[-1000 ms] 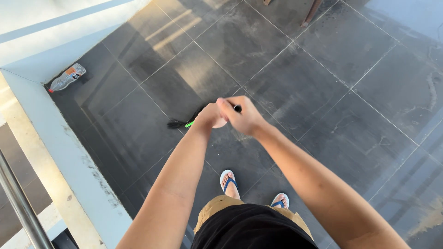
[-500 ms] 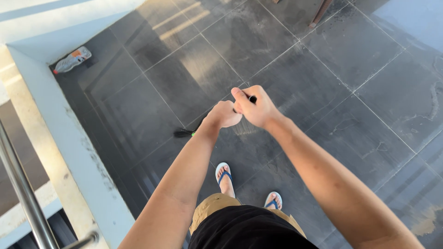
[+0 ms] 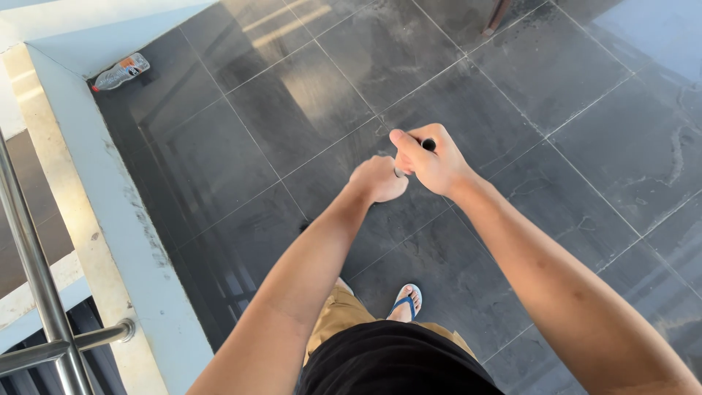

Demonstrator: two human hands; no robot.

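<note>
Both my hands grip a broom handle seen end-on. My right hand (image 3: 430, 159) is closed around the black top end of the broom handle (image 3: 428, 145). My left hand (image 3: 379, 178) is closed on the same handle just below. My left forearm hides nearly all of the broom head; only a dark sliver (image 3: 303, 226) shows beside it on the dark grey floor tiles (image 3: 292, 110). One foot in a blue and white flip-flop (image 3: 406, 302) stands below my hands.
A crushed plastic bottle (image 3: 121, 72) lies in the far left corner against a low pale wall (image 3: 110, 219). A metal railing (image 3: 33, 271) runs outside that wall. A brown furniture leg (image 3: 496, 16) touches the floor at the top edge.
My hands and the broom handle have shifted right and upward in view. The bristles and green collar, visible left of my hands before, are now hidden behind my left forearm. My feet have stepped.
</note>
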